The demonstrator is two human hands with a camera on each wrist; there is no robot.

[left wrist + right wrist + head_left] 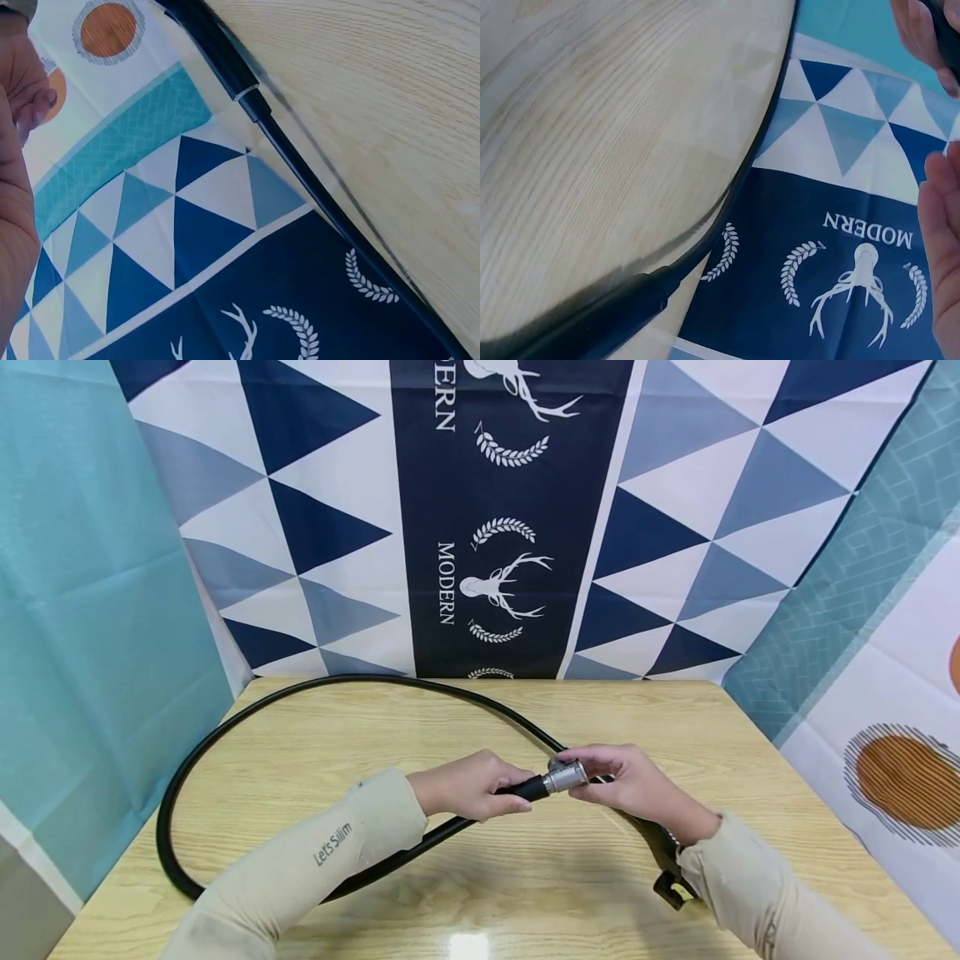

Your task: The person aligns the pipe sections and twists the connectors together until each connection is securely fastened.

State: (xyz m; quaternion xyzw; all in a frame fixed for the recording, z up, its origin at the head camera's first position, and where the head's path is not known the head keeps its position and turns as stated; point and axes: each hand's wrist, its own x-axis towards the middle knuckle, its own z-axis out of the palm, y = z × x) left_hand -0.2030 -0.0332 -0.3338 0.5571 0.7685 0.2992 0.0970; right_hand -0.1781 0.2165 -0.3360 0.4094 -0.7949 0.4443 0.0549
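A black cable lock (341, 678) lies in a wide loop on the table, its cable passing under both hands. My left hand (472, 785) grips the black sleeve just behind the lock's silver metal end (564, 777). The fingers and thumb of my right hand (630, 785) pinch that silver end from the right. A thicker black sleeve (217, 56) with a pale ring shows on the cable in the left wrist view. In the right wrist view my right hand (946, 240) is cut off by the edge, and what it pinches is out of sight.
A black piece with a yellow patch (667, 889) lies beside the right sleeve, partly hidden by the forearm. The wooden table (487, 893) meets a patterned cloth backdrop (517, 527) at its far edge. A teal cloth (97, 610) hangs on the left.
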